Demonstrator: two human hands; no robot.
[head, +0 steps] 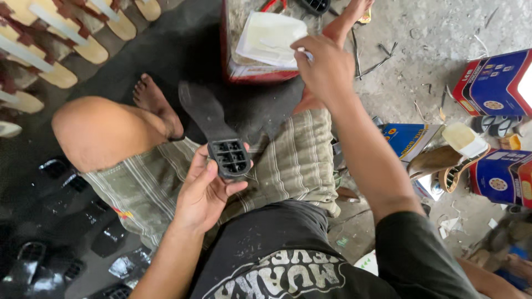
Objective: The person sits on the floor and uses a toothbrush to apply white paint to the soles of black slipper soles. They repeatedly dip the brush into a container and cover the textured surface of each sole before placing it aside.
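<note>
My left hand [202,191] grips a black shoe sole [213,130] by its hollow, gridded heel block, over my lap; the flat front of the sole points away from me. My right hand [326,65] is stretched forward over a red tin [244,71] and its fingers pinch something small and pale above the white tray [269,37] that rests on the tin. What the fingers pinch is too small to name.
I sit on the floor with bare knees apart. Tan soles [61,50] lie in rows at the upper left, black soles [61,260] in a pile at the lower left. Blue and red boxes [496,83] and a tilted pot [443,166] crowd the right.
</note>
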